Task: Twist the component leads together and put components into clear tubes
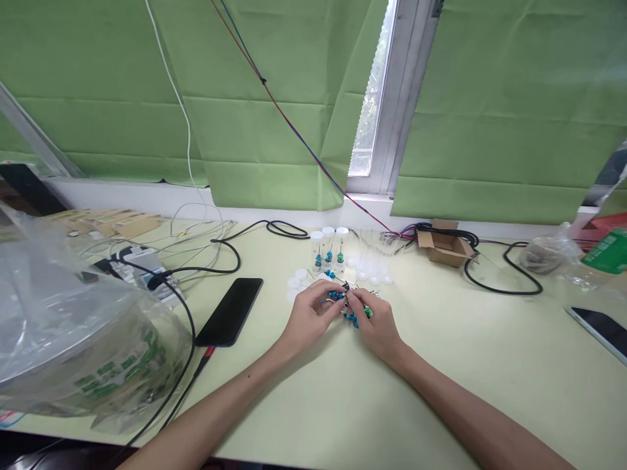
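At the middle of the table, my left hand (313, 307) and my right hand (377, 321) meet fingertip to fingertip. Both are closed in a pinch around a small dark piece (346, 287), too small to name. Under and between the fingers lie several small blue parts (353, 320), partly covered by the hands. A small green part (368, 312) shows by the right fingers. Just beyond stand three clear vials (328, 251) with white caps, holding blue or green parts on thin stems. White round caps (375, 277) lie to the right of the vials.
A black phone (230, 312) lies left of my hands, near a black cable and a large clear plastic bag (88, 339). At the back right is an open cardboard box (445, 248) among coiled cables. Another phone (600, 331) rests at the right edge.
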`<state>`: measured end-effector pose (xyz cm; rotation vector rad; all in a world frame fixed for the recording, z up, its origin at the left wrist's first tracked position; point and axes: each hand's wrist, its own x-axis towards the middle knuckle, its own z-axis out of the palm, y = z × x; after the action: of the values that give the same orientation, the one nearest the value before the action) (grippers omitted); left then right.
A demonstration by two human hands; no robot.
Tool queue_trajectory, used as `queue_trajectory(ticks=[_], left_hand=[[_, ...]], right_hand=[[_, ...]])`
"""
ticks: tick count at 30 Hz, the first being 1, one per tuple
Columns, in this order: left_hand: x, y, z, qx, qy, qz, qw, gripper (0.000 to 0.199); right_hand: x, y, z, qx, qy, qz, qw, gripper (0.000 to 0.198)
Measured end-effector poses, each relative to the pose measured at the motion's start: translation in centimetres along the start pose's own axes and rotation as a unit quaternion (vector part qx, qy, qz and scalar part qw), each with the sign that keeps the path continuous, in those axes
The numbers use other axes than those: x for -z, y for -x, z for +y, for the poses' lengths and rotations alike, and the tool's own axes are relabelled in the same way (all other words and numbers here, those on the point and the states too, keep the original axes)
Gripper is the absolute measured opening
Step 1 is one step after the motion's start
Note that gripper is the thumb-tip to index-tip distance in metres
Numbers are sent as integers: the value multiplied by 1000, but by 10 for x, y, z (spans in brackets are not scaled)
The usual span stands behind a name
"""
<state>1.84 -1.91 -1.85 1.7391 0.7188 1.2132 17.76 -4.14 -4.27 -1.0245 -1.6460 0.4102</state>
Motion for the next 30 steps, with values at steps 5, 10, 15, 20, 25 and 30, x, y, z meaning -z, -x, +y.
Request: queue_trajectory(ticks=[5,10,15,20,25,30], left_hand=[[0,1,0,-11,-35,3,999,15],[0,2,0,-15,-35,9,999,15],[-1,3,1,-9,-11,24,1000,16],[-2,2,4,22,35,39,998,16],[-1,1,3,19,42,32,998,16],[0,2,0,-3,20,21,1000,16]], right_hand=[[2,-1,-1,2,14,-4,1000,31],[1,0,0,3,15,-3,1000,34],[1,-1,-3,2,-9,2,1000,23],[1,0,-2,15,-30,-8,999,19],[0,1,0,17,-34,-8,999,18],[1,0,-3,5,-12,-3,1000,20]])
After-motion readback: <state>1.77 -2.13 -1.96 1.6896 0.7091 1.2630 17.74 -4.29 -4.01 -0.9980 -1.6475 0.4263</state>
